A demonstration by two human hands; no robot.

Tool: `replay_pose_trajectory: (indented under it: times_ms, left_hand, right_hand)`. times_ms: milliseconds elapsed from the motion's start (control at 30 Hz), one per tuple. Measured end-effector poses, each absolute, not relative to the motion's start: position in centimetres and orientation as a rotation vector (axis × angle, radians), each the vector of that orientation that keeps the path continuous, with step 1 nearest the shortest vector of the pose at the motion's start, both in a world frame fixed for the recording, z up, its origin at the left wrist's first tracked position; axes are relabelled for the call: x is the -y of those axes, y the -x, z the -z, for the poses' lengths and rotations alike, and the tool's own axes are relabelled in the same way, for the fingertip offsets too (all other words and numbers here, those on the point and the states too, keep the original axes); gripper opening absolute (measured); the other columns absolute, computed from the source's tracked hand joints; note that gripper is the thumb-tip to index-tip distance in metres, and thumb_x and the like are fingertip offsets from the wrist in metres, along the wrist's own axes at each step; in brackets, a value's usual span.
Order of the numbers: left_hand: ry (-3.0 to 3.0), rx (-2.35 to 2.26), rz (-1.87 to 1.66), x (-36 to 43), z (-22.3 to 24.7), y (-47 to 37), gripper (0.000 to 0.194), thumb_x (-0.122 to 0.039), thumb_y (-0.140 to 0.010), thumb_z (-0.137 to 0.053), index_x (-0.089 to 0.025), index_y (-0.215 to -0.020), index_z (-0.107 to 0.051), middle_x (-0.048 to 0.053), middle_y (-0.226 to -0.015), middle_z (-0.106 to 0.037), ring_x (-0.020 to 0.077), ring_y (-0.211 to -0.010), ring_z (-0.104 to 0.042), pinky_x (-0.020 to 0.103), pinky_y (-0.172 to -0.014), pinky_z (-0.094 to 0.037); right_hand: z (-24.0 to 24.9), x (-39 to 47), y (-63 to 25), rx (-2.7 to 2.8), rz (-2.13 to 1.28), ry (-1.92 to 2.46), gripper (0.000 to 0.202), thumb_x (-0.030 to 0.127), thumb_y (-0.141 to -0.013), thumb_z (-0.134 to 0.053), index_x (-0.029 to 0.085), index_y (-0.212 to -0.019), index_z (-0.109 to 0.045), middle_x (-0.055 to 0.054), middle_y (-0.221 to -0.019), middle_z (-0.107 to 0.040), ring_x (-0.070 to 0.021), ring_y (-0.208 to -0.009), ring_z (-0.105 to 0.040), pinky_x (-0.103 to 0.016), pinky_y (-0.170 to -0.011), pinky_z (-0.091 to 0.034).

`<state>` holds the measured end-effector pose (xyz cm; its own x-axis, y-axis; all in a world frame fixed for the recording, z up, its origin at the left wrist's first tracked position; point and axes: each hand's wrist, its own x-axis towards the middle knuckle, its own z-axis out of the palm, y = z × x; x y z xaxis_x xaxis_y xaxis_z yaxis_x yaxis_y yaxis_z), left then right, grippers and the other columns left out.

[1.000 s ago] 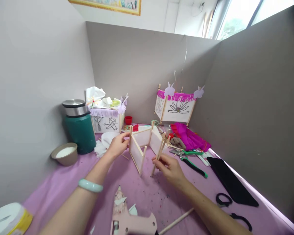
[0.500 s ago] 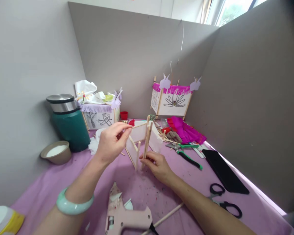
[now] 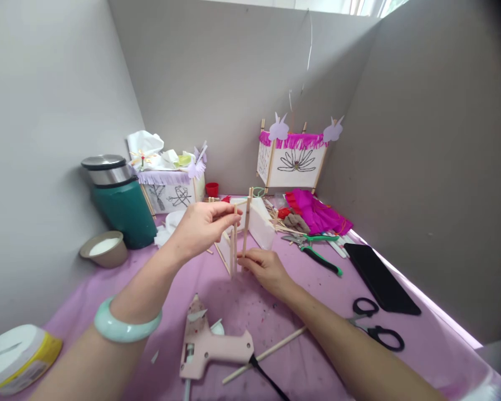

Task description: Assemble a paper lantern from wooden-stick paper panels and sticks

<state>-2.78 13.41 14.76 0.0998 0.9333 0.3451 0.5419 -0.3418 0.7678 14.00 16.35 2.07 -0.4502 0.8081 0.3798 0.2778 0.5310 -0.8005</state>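
Observation:
A small lantern frame of thin wooden sticks with white panels (image 3: 261, 224) stands on the pink cloth in front of me. My left hand (image 3: 204, 225) is closed, thumb and fingers pinching the top of an upright wooden stick (image 3: 233, 245) at the frame's near side. Lower down, my right hand (image 3: 269, 273) pinches another upright wooden stick (image 3: 246, 225), just right of the first. The two sticks stand close together; whether their lower ends touch I cannot tell. Nearer to me lies a pale pink glue gun (image 3: 217, 346), nozzle pointing away, beside a loose wooden stick (image 3: 271, 352).
Scissors (image 3: 376, 326), a black phone-like slab (image 3: 379, 278) and green-handled pruning shears (image 3: 317, 256) lie at right. A green flask (image 3: 121, 209), a bowl (image 3: 108, 250) and a tub (image 3: 20, 356) stand at left. Two decorated lanterns stand behind, including one with a flower drawing (image 3: 296, 167).
My left hand has moved right and closed on the top of the near stick. My right hand still grips its stick low down. The whole view has tilted slightly downward.

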Motion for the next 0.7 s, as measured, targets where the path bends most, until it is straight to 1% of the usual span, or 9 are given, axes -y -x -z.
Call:
replay_pose_trajectory:
  times_ms: [100,200,300,367,467,567,700]
  left_hand:
    - [-1.938,-1.498,-1.156,-13.2,-14.9,2.7,0.028,-0.038,-0.077,-0.059,-0.018,-0.09,-0.073,0.001,-0.075,-0.068,0.0064,-0.044,-0.045,0.017,-0.041,-0.038]
    - [-1.966,-1.525,-1.141,-13.2,-14.8,2.6,0.027,-0.039,-0.077,-0.059,-0.018,-0.088,-0.073,0.0,-0.071,-0.067,0.0072,-0.046,-0.045,0.017,-0.042,-0.038]
    - [-1.971,-1.55,-1.133,-13.2,-14.7,2.6,0.027,-0.039,-0.077,-0.058,-0.018,-0.085,-0.073,0.001,-0.074,-0.069,0.007,-0.046,-0.046,0.017,-0.043,-0.039]
    - [-1.954,-1.575,-1.136,-13.2,-14.7,2.5,0.028,-0.04,-0.077,-0.058,-0.017,-0.085,-0.072,0.002,-0.078,-0.07,0.0068,-0.045,-0.046,0.018,-0.044,-0.039]
    - [-1.942,-1.6,-1.158,-13.0,-14.8,2.5,0.029,-0.041,-0.077,-0.057,-0.018,-0.086,-0.072,0.003,-0.079,-0.071,0.007,-0.045,-0.046,0.018,-0.044,-0.039]
    - [-1.94,-1.612,-1.145,-12.9,-14.9,2.4,0.028,-0.041,-0.076,-0.058,-0.017,-0.082,-0.072,0.003,-0.08,-0.071,0.0071,-0.045,-0.046,0.018,-0.043,-0.04]
    - [-1.946,-1.63,-1.164,-12.9,-14.9,2.5,0.027,-0.04,-0.076,-0.058,-0.018,-0.082,-0.073,0.004,-0.083,-0.072,0.0075,-0.046,-0.046,0.018,-0.043,-0.04]
  right_hand:
    - [-1.9,-16.7,-15.2,1.921,-0.841,0.919,0.021,0.029,-0.086,-0.055,0.019,-0.09,-0.073,-0.001,-0.074,-0.068,-0.0118,-0.061,-0.058,-0.023,-0.061,-0.044]
    - [-2.1,-17.0,-16.7,1.914,-0.757,0.966,0.02,0.032,-0.085,-0.057,0.019,-0.082,-0.072,-0.001,-0.073,-0.068,-0.0123,-0.061,-0.059,-0.023,-0.061,-0.043]
    - [-2.6,-17.1,-18.0,1.941,-0.62,0.999,0.021,0.031,-0.084,-0.059,0.019,-0.069,-0.07,0.0,-0.067,-0.065,-0.0127,-0.062,-0.058,-0.024,-0.062,-0.041]
    - [-2.8,-17.1,-18.7,1.936,-0.531,1.01,0.022,0.029,-0.083,-0.061,0.019,-0.064,-0.067,-0.001,-0.066,-0.064,-0.0134,-0.065,-0.057,-0.024,-0.064,-0.04]
    - [-2.8,-17.1,-19.4,1.942,-0.44,1.075,0.022,0.029,-0.083,-0.06,0.019,-0.065,-0.066,-0.001,-0.066,-0.064,-0.014,-0.066,-0.056,-0.025,-0.064,-0.04]
    - [-2.7,-17.2,-19.9,1.974,-0.362,1.185,0.022,0.029,-0.084,-0.058,0.019,-0.066,-0.066,-0.001,-0.065,-0.064,-0.0141,-0.064,-0.055,-0.025,-0.062,-0.038]
    - [-2.5,-17.5,-20.3,1.957,-0.302,1.276,0.026,0.028,-0.086,-0.054,0.018,-0.066,-0.067,-0.003,-0.066,-0.065,-0.0147,-0.063,-0.056,-0.026,-0.062,-0.037]
